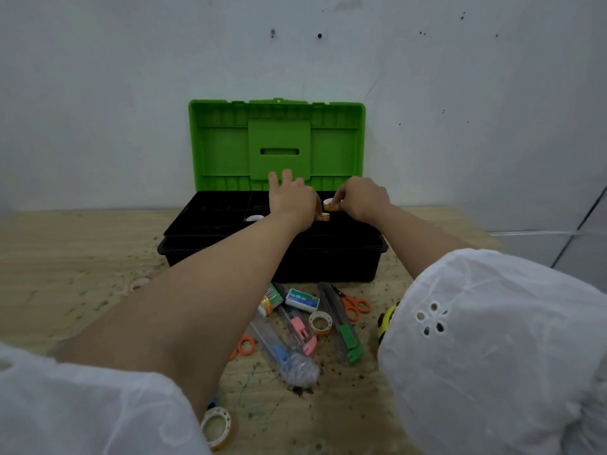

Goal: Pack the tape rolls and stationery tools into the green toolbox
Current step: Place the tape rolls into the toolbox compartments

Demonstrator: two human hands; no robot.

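Right hand (361,198) pinches an orange tape roll (329,205) at its fingertips, just over the black tray (203,224) of the green toolbox (223,149). Left hand (292,201), fingers splayed, seems to pinch a second orange roll (323,217) just beneath. Let go on edge, either roll could knock the other or skip a divider. Scissors (356,307) wait nearer the forearms.

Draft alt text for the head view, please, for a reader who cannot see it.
The left hand pinches one orange tape roll and the right hand a second orange roll over the open green toolbox. Scissors, utility knives, a staple box and clear tape rolls lie on the table before it.
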